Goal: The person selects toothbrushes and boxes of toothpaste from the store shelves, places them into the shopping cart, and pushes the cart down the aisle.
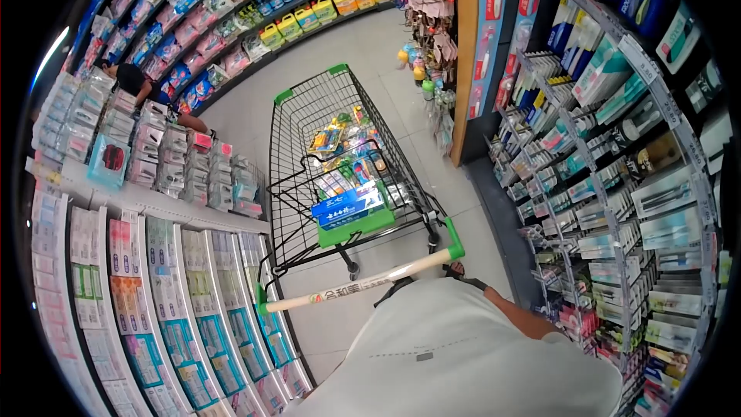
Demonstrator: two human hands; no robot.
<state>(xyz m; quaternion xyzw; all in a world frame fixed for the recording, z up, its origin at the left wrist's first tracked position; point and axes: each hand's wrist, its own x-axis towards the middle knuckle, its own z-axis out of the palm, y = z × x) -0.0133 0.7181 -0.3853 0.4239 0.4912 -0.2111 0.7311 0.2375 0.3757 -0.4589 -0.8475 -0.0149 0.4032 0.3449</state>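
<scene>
A black wire shopping cart (289,131) with green corners stands right in front of me. Its pale handle bar (367,282) crosses just ahead of my shirt, with no hand visible on it. Inside the cart lies a heap of colourful packaged goods (347,147). A blue and white box (351,205), resembling a toothpaste carton, sits at the near end above a green panel (359,228). My right arm (513,313) shows beside my grey shirt, its hand not clearly visible. My left hand is out of sight.
Shelves of toothpaste cartons (166,301) run along the left. Hanging toothbrush packs (602,177) fill the right rack. Ahead are shelves with yellow jugs (324,8) and bagged goods. A person (131,81) crouches behind the left display. Tiled floor (401,85) surrounds the cart.
</scene>
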